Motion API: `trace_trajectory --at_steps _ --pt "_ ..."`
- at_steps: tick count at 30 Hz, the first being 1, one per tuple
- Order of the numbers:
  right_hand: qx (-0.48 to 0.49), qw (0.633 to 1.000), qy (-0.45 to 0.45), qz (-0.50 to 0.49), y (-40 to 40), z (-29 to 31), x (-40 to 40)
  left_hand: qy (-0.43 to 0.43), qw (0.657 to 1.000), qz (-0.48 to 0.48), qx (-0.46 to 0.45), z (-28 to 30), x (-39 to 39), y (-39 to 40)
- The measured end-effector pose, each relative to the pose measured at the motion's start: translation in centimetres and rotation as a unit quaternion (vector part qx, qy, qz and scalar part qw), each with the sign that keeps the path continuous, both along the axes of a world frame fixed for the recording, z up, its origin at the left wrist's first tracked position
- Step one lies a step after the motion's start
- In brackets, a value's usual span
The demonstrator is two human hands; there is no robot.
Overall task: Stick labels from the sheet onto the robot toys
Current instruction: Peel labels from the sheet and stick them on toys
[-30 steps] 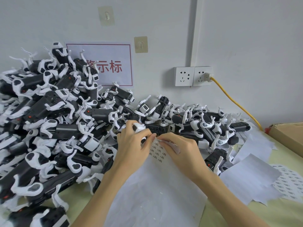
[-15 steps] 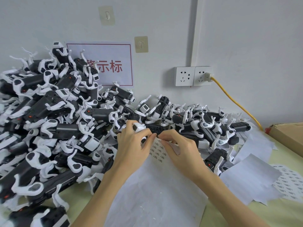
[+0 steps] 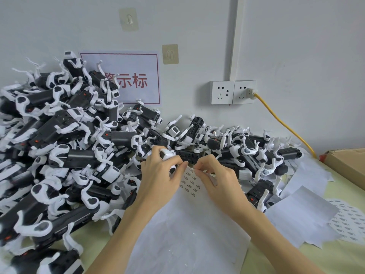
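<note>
The label sheet (image 3: pixel 190 181) lies on the big white paper (image 3: pixel 187 234) before you, its far edge just against the heap of robot toys (image 3: pixel 65 147). Your left hand (image 3: pixel 158 180) is curled round one robot toy (image 3: pixel 167 155) at the heap's near edge. Your right hand (image 3: pixel 219 180) has fingertips (image 3: pixel 197 168) pinched together at the sheet's top edge; whether a label sits between them, you cannot tell. Loose papers (image 3: pixel 300 212) crowd the table (image 3: pixel 316 260) on your right, beside a cardboard box (image 3: pixel 349 165).
</note>
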State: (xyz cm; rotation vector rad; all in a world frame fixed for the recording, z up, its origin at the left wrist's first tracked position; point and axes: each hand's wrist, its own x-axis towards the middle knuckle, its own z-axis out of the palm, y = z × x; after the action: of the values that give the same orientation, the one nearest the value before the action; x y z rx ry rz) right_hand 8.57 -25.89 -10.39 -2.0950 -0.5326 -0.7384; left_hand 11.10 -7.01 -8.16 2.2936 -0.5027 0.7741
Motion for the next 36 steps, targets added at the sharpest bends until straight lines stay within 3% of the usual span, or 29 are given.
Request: trace_trajectory --at_steps 18,24,27,29,31,33,36 --pt "0.013 1.000 -0.020 0.000 0.4 0.1 -0.3 -0.004 1.000 0.001 0.015 0.1 -0.2 0.0" --pt "0.158 0.986 0.021 -0.037 0.8 1.3 -0.5 -0.033 0.994 0.076 -0.077 0.6 -0.7 0.0" --pt "0.324 0.939 0.114 -0.001 0.2 1.6 -0.3 -0.066 0.979 0.043 -0.189 1.2 -0.5 0.6" --pt "0.456 0.865 0.196 0.069 -0.1 2.1 -0.4 -0.005 0.960 0.003 -0.280 1.5 -0.4 0.9" --pt "0.550 0.786 0.249 0.134 -0.2 2.5 -0.3 0.064 0.915 -0.058 -0.394 2.0 -0.6 0.6" --pt "0.587 0.739 0.275 0.184 -0.3 3.0 -0.3 0.102 0.861 -0.111 -0.485 2.2 -1.0 -0.1" --pt "0.586 0.712 0.295 0.249 0.0 3.5 -0.7 0.143 0.817 -0.144 -0.539 1.7 -0.9 -1.0"
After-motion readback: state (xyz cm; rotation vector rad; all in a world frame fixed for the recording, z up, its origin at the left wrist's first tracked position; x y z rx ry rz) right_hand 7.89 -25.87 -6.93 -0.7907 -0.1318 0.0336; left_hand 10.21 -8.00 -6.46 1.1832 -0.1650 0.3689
